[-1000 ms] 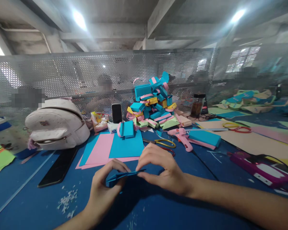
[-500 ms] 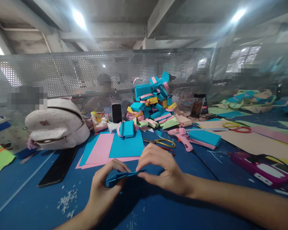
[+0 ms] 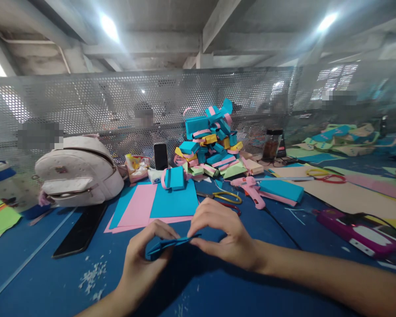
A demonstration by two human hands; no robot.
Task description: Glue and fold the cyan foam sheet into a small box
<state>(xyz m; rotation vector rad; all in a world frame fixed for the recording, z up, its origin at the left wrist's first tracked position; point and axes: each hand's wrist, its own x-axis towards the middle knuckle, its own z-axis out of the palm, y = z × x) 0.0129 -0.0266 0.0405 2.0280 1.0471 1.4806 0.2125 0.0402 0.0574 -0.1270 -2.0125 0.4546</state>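
Head view: folded blue paper (image 3: pixel 184 241) spans left hand (image 3: pixel 137 255) and right hand (image 3: pixel 235 235); hands pinched closed on opposite ends.

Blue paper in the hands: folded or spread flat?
Folded: seen nearly edge-on, the blue paper shows more than one layer, pinched by the left hand and the right hand.
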